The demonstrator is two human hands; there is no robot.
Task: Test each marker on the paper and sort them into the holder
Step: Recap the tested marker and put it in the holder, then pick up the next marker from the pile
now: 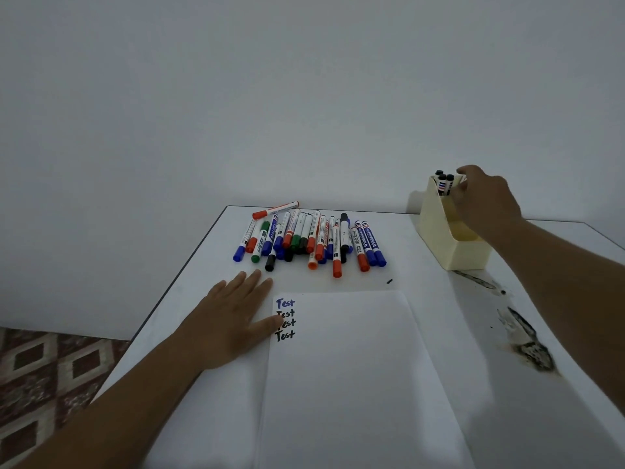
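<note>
The right grip point(487, 198) reaches over the holder point(449, 238) at two o'clock, fingers curled at its back compartment beside three black-capped pens point(443, 183); whether it pinches one, I cannot tell. The left grip point(233, 319) lies spread flat, thumb on the paper point(348, 374). Markers point(311, 236) are heaped at twelve o'clock on the surface point(507, 333).

A white table point(189, 336) lies under both hands, with dark scorched smudges point(531, 346) just below the right forearm. A plain grey wall point(304, 96) rises beyond them. Patterned brown flooring point(44, 370) shows left of the left arm.
</note>
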